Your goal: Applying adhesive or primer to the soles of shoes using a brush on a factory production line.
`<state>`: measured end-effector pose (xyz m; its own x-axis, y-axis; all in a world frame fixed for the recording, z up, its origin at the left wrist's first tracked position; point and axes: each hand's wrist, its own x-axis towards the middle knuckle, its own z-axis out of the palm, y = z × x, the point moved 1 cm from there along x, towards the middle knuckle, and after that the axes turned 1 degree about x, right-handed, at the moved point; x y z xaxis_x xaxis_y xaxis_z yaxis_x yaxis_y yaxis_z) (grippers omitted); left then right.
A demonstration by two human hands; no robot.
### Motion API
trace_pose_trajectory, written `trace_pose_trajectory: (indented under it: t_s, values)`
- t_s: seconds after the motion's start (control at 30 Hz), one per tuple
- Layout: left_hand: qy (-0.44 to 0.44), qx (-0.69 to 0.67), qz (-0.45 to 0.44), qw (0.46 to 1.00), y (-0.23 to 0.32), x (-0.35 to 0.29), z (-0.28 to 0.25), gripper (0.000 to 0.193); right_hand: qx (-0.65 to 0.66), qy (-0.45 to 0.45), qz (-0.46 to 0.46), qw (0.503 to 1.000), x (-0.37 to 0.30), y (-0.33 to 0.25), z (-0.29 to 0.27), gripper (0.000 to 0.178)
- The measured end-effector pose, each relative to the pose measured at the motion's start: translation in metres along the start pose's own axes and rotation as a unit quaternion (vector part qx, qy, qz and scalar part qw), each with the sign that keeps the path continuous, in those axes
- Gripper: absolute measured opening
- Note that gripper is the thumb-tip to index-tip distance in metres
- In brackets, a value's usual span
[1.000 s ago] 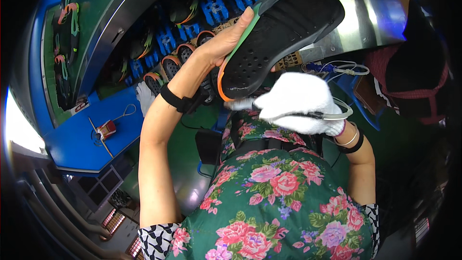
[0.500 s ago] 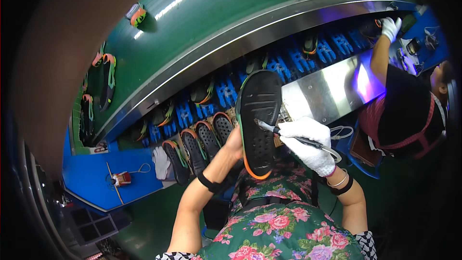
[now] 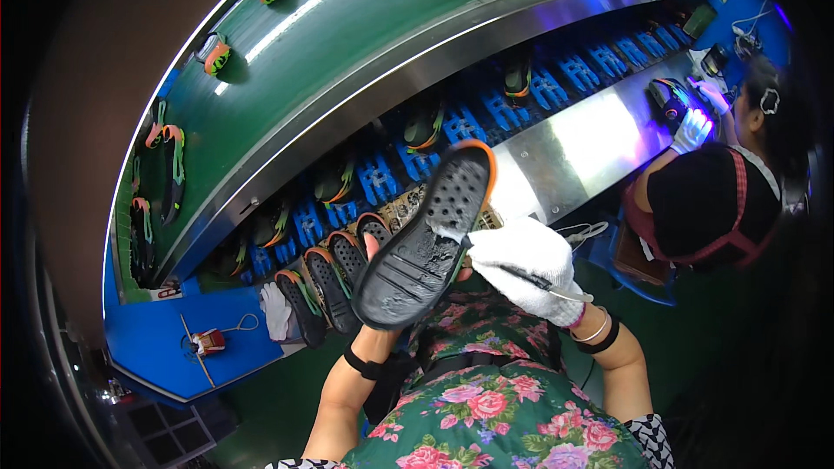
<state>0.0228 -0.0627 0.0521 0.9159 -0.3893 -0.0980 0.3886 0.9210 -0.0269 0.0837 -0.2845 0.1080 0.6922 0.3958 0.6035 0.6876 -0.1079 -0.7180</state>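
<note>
My bare left hand (image 3: 379, 339) holds a black shoe sole (image 3: 417, 252) from beneath, its fingers wrapped round the edges and mostly hidden. Holes dot the sole's orange-edged far end, and grooves cross its nearer half. A shiny wet-looking film covers part of the middle. In a white knit glove, my right hand (image 3: 526, 260) is closed on a brush (image 3: 449, 234) with a dark handle and a thin pale tube trailing toward my wrist. The brush's pale tip touches the sole near the holes.
Several more soles (image 3: 328, 285) stand in a row at left, beside a white glove (image 3: 276, 311) and a blue table (image 3: 156, 339). Beyond runs a rack of blue holders (image 3: 465, 124) below a green conveyor (image 3: 365, 26) carrying shoes. A co-worker (image 3: 721, 200) handles a shoe (image 3: 669, 102) at right.
The sole has been turned round: its orange-edged end now points away from me. The brush has come to its middle, where a wet film shows. The co-worker's hands have moved to a shoe under purple light.
</note>
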Motion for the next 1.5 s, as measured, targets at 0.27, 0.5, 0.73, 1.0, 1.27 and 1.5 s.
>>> trace_pose_trajectory:
  t_s: [0.27, 0.5, 0.73, 1.0, 1.27, 1.5]
  values:
    - [0.099, 0.139, 0.059, 0.983, -0.028, 0.015, -0.028, 0.102, -0.056, 0.024, -0.027, 0.998, 0.017, -0.008, -0.003, 0.029]
    - [0.095, 0.108, -0.006, 0.99, -0.04, 0.019, -0.025, 0.104, -0.073, 0.001, -0.023, 0.997, 0.025, -0.01, 0.005, 0.038]
    - [0.01, -0.186, -0.029, 0.982, -0.041, 0.009, -0.054, 0.095, -0.008, -0.004, -0.043, 0.999, 0.021, -0.021, 0.02, 0.039]
    - [0.226, 0.213, 0.01, 0.95, -0.026, 0.011, -0.055, 0.098, -0.029, -0.021, -0.048, 0.998, 0.02, -0.017, 0.024, 0.031]
    - [0.098, 0.19, 0.074, 0.974, -0.022, 0.039, -0.031, 0.098, -0.01, -0.02, -0.001, 1.0, -0.005, -0.006, 0.04, 0.024]
    - [0.046, 0.038, 0.11, 0.992, -0.023, 0.053, -0.004, 0.097, 0.008, -0.004, -0.017, 1.0, 0.004, -0.008, 0.029, 0.033]
